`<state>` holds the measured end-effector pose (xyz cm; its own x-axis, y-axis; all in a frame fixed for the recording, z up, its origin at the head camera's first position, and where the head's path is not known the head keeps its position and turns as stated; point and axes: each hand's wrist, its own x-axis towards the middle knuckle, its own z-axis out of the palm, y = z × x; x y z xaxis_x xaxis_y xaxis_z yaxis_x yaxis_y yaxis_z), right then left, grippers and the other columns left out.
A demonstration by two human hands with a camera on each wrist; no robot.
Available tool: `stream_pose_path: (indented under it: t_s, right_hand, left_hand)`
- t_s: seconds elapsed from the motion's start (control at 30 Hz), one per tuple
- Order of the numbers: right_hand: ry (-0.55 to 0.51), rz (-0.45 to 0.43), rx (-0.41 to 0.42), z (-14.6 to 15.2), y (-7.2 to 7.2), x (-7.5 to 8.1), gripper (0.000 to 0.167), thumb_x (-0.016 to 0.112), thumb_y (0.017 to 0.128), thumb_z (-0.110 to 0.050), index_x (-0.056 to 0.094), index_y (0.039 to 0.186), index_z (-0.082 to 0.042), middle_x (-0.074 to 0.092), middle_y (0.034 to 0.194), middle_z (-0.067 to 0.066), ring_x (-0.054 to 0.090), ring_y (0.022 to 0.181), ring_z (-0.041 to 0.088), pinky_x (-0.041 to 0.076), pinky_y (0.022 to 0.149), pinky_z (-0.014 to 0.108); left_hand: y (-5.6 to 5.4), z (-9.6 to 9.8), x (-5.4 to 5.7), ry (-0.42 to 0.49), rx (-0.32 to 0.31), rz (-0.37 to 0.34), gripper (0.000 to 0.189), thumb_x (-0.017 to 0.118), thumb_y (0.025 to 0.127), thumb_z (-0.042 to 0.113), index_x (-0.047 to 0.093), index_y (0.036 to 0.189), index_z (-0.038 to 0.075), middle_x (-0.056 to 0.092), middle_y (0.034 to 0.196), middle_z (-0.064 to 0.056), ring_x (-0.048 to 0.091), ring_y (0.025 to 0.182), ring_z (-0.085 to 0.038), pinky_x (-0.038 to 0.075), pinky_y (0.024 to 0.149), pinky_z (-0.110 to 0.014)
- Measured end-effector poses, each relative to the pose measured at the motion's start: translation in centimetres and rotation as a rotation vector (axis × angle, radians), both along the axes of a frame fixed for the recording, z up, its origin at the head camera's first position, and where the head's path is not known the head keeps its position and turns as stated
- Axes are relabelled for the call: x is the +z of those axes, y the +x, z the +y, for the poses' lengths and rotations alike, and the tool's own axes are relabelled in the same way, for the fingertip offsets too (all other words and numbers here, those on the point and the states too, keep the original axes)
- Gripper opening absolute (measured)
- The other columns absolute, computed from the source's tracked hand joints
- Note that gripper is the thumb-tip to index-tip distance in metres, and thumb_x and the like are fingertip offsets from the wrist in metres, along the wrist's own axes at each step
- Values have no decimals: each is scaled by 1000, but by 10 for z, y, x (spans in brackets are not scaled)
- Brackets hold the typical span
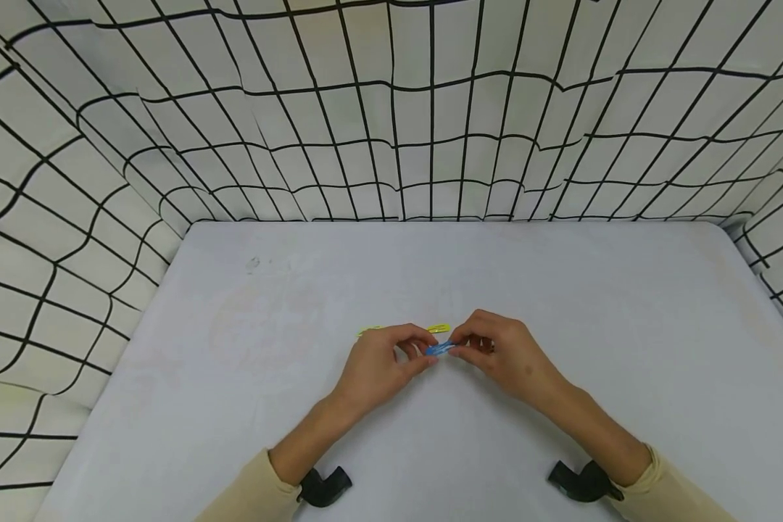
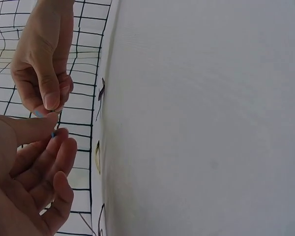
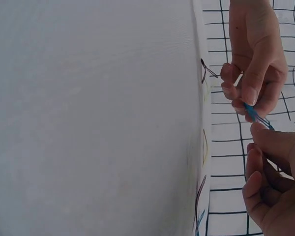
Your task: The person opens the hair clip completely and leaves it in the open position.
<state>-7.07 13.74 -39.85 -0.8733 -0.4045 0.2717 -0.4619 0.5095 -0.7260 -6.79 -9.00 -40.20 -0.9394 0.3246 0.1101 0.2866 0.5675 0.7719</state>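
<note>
Between the two hands, just above the table, is a small blue snap hair clip (image 1: 440,349). The left hand (image 1: 385,362) pinches one end of it between thumb and forefinger, and the right hand (image 1: 512,355) pinches the other. In the right wrist view the clip (image 3: 255,116) spans the gap between the fingertips, its slim frame partly showing. The fingers cover most of it in the left wrist view. Behind the hands a yellow hair clip (image 1: 438,328) lies on the table, and another yellow piece (image 1: 369,330) shows past the left hand, which partly hides it.
The white table (image 1: 235,406) is bounded at the back and sides by white walls with a black grid (image 1: 431,145). Further thin loops, one dark (image 3: 200,189) and one yellow (image 3: 205,147), show along the table's far side. Black curved mounts (image 1: 325,487) sit at both wrists.
</note>
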Motion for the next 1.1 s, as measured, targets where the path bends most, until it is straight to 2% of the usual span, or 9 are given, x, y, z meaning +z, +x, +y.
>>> stream_pose_path:
  t_s: [0.17,0.33,0.53,0.67,0.83,0.97,1.1]
  right_hand:
    - [37,-51,5,-1,1,0,18,83,85,-1,77,98,-13,70,87,-7,58,76,3,52,68,19]
    - [65,-94,26,-2,1,-2,19,80,86,2,77,98,-13,72,91,-6,61,81,6,55,74,22]
    - [95,-72,47,-1,2,-3,24,81,84,4,76,96,-15,69,92,-5,59,80,8,54,73,24]
    - [99,-30,63,-1,2,-5,25,84,82,4,75,95,-15,68,92,-5,59,79,7,55,73,24]
    - [108,-31,70,0,1,-5,24,85,81,2,77,93,-17,69,89,-9,58,78,5,54,72,23]
    - [140,-38,84,1,1,-5,22,85,81,0,78,93,-18,69,87,-9,57,77,3,53,71,22]
    - [157,-91,106,2,2,-5,18,85,83,-4,79,94,-18,70,87,-9,56,76,0,52,69,20]
  left_hand:
    - [3,1,2,-74,-4,15,14,88,83,15,78,89,23,74,78,14,63,68,2,50,70,-20]
    - [5,3,3,-76,-16,-23,11,87,84,16,79,87,23,75,78,13,63,66,2,51,66,-19]
    - [5,4,1,-24,-19,-68,11,86,85,12,79,89,20,76,79,8,64,67,1,52,66,-20]
    - [3,4,-1,46,-37,-139,10,84,87,9,79,92,16,77,81,3,66,68,-1,54,68,-20]
    - [2,2,-2,96,-61,-201,8,81,89,9,79,96,14,78,84,0,68,70,-4,55,67,-20]
    - [4,0,-2,74,-67,-183,9,80,89,8,79,95,14,77,82,1,68,71,-3,55,69,-20]
    - [7,0,-1,-43,-45,-126,10,83,87,14,80,94,21,73,76,9,63,70,1,51,68,-18]
